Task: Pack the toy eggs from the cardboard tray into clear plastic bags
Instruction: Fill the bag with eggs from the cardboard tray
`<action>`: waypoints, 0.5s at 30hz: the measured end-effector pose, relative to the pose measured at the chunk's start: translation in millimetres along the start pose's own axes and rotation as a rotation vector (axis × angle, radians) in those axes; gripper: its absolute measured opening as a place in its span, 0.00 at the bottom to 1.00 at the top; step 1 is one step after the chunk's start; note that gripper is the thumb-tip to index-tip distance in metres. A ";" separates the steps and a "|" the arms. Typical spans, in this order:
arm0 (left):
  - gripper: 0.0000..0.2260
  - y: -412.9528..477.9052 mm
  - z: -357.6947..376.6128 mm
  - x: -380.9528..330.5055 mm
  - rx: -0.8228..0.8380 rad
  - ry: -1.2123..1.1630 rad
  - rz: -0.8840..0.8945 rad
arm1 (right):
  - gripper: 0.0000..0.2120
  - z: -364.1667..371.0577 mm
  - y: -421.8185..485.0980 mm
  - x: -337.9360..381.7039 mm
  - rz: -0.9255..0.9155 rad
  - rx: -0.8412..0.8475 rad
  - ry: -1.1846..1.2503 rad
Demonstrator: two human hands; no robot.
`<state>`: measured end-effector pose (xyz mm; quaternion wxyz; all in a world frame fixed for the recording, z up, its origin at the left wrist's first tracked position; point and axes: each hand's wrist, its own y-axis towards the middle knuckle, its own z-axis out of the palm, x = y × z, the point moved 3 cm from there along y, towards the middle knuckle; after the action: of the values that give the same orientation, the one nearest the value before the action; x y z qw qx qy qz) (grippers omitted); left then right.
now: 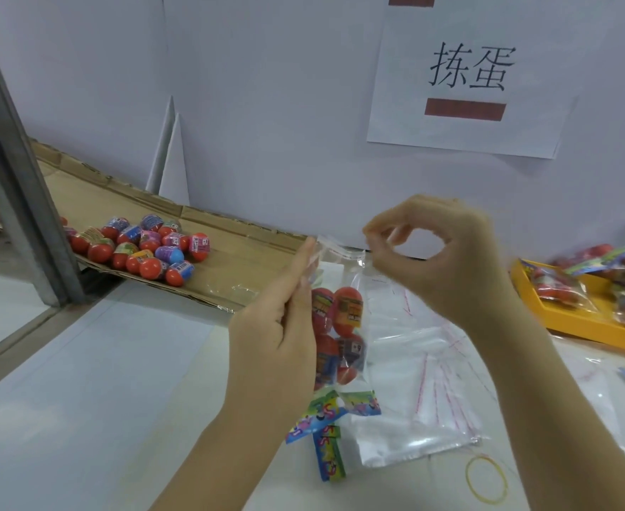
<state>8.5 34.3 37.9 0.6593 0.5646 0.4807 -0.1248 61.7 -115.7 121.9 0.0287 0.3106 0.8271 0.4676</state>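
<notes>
Left hand (278,326), right hand (440,252) — egg-filled bag (340,261)

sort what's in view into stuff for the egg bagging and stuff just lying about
In the job: clear plastic bag of red toy eggs, held by the left hand and right hand; loose toy eggs; brown cardboard tray; stack of empty clear bags.
Lying about: yellow rubber band; colourful printed paper strips; white paper sign on the wall; grey metal post.

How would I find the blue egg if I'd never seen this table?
Find the long cardboard tray on the left, where loose toy eggs lie in a heap. The blue egg sits near the heap's front right edge; the eggs around it are red.
</notes>
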 end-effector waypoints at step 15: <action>0.21 -1.0 -3.1 -13.6 0.038 0.193 0.196 | 0.07 23.1 -1.5 33.3 -0.208 -0.216 -0.375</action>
<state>-0.5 31.5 48.1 0.6082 0.6306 0.4819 -0.0140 42.0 -80.8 115.8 0.2626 0.3004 0.7800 0.4820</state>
